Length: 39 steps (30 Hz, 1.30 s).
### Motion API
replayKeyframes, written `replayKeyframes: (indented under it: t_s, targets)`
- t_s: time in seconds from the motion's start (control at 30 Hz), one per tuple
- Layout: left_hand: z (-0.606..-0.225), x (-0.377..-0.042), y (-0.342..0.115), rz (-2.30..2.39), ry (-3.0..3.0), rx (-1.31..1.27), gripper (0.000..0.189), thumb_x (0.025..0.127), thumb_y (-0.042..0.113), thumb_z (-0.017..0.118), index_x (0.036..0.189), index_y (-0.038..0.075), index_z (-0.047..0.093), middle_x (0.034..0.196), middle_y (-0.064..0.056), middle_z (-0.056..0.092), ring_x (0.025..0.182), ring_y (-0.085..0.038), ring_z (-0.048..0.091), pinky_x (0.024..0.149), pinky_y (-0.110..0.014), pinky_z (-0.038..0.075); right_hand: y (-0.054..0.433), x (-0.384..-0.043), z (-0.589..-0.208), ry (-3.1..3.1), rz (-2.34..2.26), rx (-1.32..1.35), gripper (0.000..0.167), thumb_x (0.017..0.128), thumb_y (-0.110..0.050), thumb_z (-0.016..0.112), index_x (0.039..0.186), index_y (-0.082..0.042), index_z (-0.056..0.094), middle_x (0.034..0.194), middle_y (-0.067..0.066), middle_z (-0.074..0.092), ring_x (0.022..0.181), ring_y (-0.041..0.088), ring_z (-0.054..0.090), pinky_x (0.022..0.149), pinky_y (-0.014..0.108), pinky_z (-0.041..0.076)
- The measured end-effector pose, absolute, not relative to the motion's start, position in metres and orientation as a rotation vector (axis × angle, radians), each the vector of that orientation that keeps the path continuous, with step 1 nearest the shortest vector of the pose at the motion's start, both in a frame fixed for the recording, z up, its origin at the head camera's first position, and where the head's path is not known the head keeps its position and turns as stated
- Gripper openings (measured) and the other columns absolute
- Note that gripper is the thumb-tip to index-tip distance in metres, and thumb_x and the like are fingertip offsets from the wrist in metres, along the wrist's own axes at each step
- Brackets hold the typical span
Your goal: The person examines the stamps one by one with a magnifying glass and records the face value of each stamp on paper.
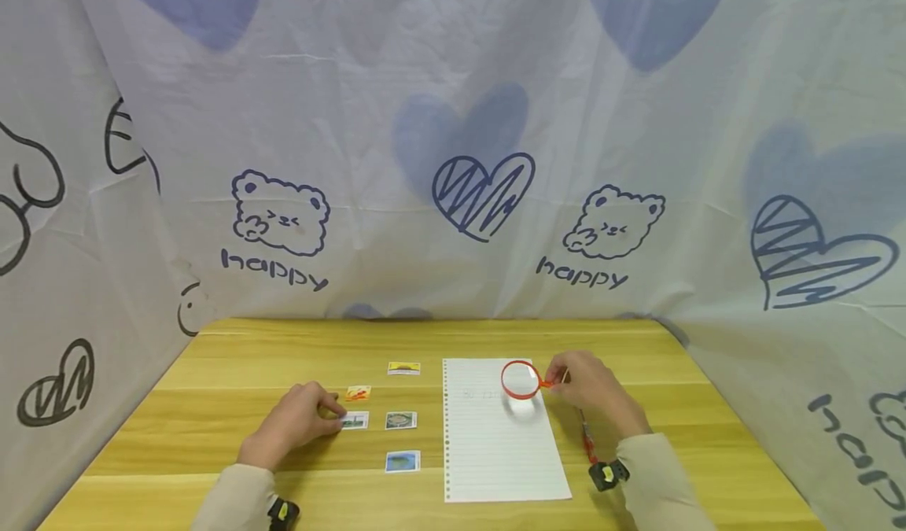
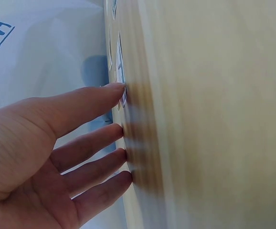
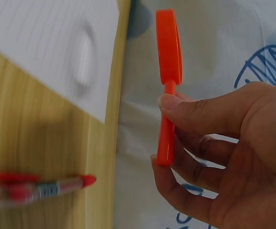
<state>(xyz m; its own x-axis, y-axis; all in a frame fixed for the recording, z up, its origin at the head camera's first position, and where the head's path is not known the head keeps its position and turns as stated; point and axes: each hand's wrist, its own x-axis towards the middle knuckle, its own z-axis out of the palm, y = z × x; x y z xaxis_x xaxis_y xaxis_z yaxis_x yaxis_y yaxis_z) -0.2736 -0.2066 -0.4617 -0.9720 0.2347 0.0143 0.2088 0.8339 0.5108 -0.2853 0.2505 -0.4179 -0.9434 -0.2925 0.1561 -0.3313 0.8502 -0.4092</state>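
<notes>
Low and right of centre in the head view, the right grip (image 1: 591,389) pinched a red magnifying glass (image 1: 520,380) by its handle (image 3: 165,148), seemingly the surest hold on probably light, stiff plastic, while left of centre the left grip (image 1: 300,417), fingers relaxed, touched a picture card (image 1: 357,420).

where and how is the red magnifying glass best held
Probably by the straight, slim handle, coming from the right, where the right hand pinches it. The handle points right, while the round lens of the magnifying glass reaches left over the paper, so that grip should leave the lens clear.
</notes>
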Motion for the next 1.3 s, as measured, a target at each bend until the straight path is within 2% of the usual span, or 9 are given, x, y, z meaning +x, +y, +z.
replayKeyframes:
  t_s: [0.27, 0.7, 1.3]
  targets:
    - [-0.463, -0.275, -0.206, 0.826, 2.958, 0.355, 0.012, 0.083, 0.011, 0.085, 0.095, 0.013, 0.083, 0.129, -0.022, 0.071, 0.128, -0.049, 0.061, 0.110, -0.065, 0.044, 0.288, -0.279, -0.423, -2.915, 0.647, 0.463, 0.012, 0.080, 0.001, 0.080, 0.082, -0.008, 0.073, 0.078, -0.002, 0.070, 0.073, 0.010, 0.060, 0.066, 0.030, 0.050]
    - [-0.463, -0.274, -0.207, 0.827, 2.957, 0.346, 0.012, 0.083, 0.011, 0.085, 0.095, 0.013, 0.083, 0.128, -0.021, 0.072, 0.128, -0.048, 0.061, 0.110, -0.064, 0.045, 0.347, -0.276, -0.438, -2.919, 0.615, 0.367, 0.012, 0.078, 0.003, 0.077, 0.081, -0.008, 0.073, 0.078, 0.000, 0.071, 0.072, 0.011, 0.060, 0.065, 0.029, 0.049]
    - [-0.463, -0.274, -0.207, 0.841, 2.954, 0.353, 0.013, 0.083, 0.009, 0.085, 0.095, 0.013, 0.083, 0.128, -0.022, 0.071, 0.128, -0.049, 0.060, 0.110, -0.065, 0.044, 0.391, -0.271, -0.446, -2.965, 0.620, 0.254, 0.009, 0.076, 0.002, 0.074, 0.082, -0.004, 0.072, 0.078, 0.002, 0.070, 0.075, 0.015, 0.060, 0.069, 0.033, 0.050]
